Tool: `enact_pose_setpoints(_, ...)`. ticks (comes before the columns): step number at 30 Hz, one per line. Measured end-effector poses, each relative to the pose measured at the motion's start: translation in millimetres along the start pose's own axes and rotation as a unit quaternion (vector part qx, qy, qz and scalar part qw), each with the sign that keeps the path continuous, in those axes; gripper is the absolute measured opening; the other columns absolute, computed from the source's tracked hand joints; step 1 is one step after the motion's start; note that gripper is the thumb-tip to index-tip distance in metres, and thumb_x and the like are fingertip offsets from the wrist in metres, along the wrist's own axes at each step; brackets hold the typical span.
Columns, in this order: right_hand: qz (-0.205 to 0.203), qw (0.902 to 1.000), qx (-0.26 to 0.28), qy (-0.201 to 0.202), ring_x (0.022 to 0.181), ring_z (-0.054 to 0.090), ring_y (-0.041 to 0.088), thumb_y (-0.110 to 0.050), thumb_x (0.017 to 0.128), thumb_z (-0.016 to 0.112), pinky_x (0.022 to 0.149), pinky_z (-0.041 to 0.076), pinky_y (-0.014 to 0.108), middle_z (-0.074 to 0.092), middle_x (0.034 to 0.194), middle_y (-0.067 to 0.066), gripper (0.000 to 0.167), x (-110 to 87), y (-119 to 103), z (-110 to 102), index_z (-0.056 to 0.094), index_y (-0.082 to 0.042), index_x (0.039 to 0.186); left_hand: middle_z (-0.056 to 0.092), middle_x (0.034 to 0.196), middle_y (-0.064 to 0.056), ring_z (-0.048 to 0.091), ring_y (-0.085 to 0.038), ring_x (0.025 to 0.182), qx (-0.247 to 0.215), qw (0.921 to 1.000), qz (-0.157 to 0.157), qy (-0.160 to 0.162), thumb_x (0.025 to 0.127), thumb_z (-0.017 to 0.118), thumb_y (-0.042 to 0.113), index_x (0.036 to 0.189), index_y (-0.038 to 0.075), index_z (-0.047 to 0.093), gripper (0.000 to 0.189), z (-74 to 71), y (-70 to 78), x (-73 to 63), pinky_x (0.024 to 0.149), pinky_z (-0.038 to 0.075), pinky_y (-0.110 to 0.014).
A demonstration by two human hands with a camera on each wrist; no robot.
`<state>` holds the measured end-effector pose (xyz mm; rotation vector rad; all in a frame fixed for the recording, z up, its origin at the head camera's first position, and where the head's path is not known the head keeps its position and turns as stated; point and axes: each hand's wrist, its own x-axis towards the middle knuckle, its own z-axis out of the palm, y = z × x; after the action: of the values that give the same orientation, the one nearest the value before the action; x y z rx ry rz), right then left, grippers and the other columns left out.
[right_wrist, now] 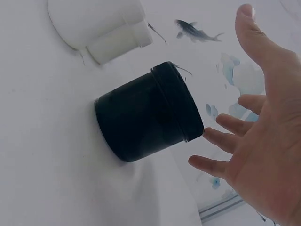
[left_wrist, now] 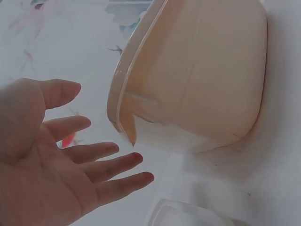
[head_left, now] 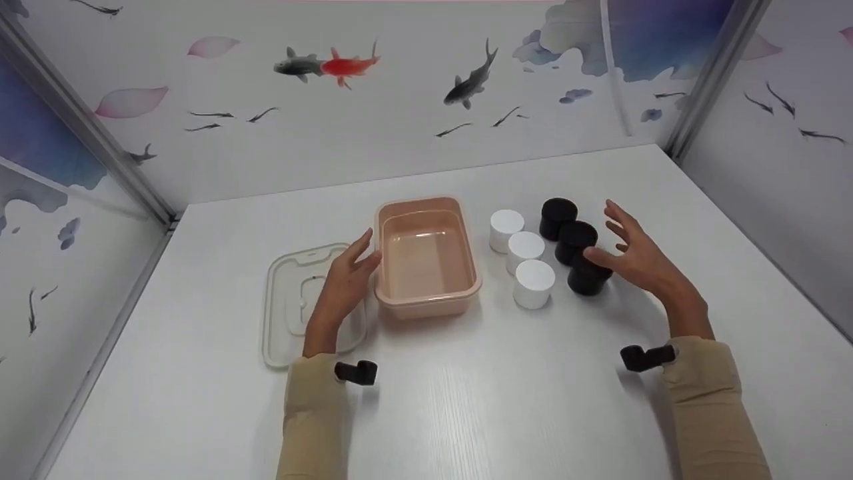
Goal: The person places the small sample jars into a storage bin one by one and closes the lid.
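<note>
A pink-beige plastic box (head_left: 426, 303) without a cover stands mid-table, nothing inside it. My left hand (head_left: 344, 283) is at its left side, fingers spread; the left wrist view shows a gap between this hand (left_wrist: 61, 165) and the box wall (left_wrist: 202, 75). Right of the box stand three white jars (head_left: 533, 285) in a slanting row, and beside them three black jars (head_left: 586, 277). Over the nearest black jar hovers my right hand (head_left: 633, 257), fingers apart. In the right wrist view that hand (right_wrist: 263, 150) is beside the black jar's lid (right_wrist: 178, 101), holding nothing.
A pale translucent lid (head_left: 280, 320) lies flat left of the box, partly under my left forearm. Printed panels with fish (head_left: 470, 80) wall in the table at the back and both sides. Small black cameras (head_left: 358, 373) stick out from both sleeves.
</note>
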<state>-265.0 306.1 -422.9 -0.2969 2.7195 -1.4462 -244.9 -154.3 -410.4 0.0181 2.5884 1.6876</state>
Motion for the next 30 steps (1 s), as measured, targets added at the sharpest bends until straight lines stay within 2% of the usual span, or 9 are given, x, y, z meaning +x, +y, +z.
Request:
enact_pose_setpoints(3, 0.025, 0.9996, 0.006, -0.009, 0.152, 0.019, 0.045, -0.034, 0.093, 0.072, 0.12, 0.024, 0.066, 0.011, 0.166, 0.02, 0.099, -1.2, 6, -3, 0.003, -0.013, 0.161, 0.039, 0.159, -0.015, 0.049, -0.034, 0.14, -0.018, 0.9997, -0.012, 0.005, 0.106, 0.051, 0.032, 0.156, 0.02, 0.037, 0.053, -1.2, -3.3, 1.6, 0.109, 0.051, -0.046)
enact_pose_setpoints(7, 0.046, 0.9986, -0.001, -0.024, 0.148, 0.026, 0.046, -0.035, 0.092, 0.073, 0.118, 0.03, 0.062, 0.019, 0.16, 0.024, 0.093, -3.5, 10, -6, 0.012, -0.005, 0.156, 0.048, 0.151, -0.019, 0.059, -0.032, 0.13, -0.028, 0.9991, -0.03, 0.011, 0.104, 0.054, 0.027, 0.153, 0.015, 0.041, 0.052, -0.4, -4.5, 2.7, 0.097, 0.059, -0.039)
enact_pose_setpoints(12, 0.053, 0.9977, -0.011, -0.04, 0.145, 0.031, 0.045, -0.034, 0.091, 0.075, 0.113, 0.036, 0.056, 0.024, 0.155, 0.025, 0.09, -5.7, 11, -10, 0.016, -0.001, 0.151, 0.056, 0.143, -0.018, 0.066, -0.029, 0.117, -0.052, 0.9968, -0.06, 0.002, 0.103, 0.055, 0.024, 0.152, 0.012, 0.043, 0.051, 1.0, -5.6, 3.9, 0.087, 0.063, -0.034)
enact_pose_setpoints(19, 0.066, 0.9956, -0.017, -0.064, 0.143, 0.031, 0.049, -0.032, 0.088, 0.078, 0.112, 0.038, 0.059, 0.029, 0.151, 0.029, 0.091, -8.5, 14, -10, 0.018, 0.003, 0.147, 0.065, 0.128, -0.02, 0.071, -0.022, 0.097, -0.078, 0.9936, -0.081, -0.006, 0.102, 0.058, 0.021, 0.148, 0.012, 0.049, 0.048, -0.7, -7.0, 4.1, 0.074, 0.064, -0.029)
enact_pose_setpoints(23, 0.073, 0.9945, -0.021, -0.072, 0.142, 0.032, 0.047, -0.033, 0.086, 0.08, 0.112, 0.038, 0.057, 0.031, 0.151, 0.027, 0.093, -6.1, 15, -6, 0.019, 0.002, 0.147, 0.067, 0.122, -0.02, 0.071, -0.019, 0.092, -0.088, 0.9918, -0.093, 0.003, 0.1, 0.06, 0.019, 0.146, 0.011, 0.051, 0.047, -1.9, -7.5, 3.6, 0.073, 0.063, -0.027)
enact_pose_setpoints(30, 0.076, 0.9937, -0.029, -0.077, 0.14, 0.034, 0.047, -0.031, 0.084, 0.082, 0.113, 0.035, 0.058, 0.03, 0.149, 0.028, 0.091, -3.9, 19, 0, 0.022, 0.002, 0.143, 0.068, 0.123, -0.018, 0.071, -0.021, 0.096, -0.096, 0.9885, -0.116, 0.006, 0.1, 0.061, 0.02, 0.146, 0.013, 0.051, 0.047, -1.5, -7.5, 4.6, 0.077, 0.064, -0.029)
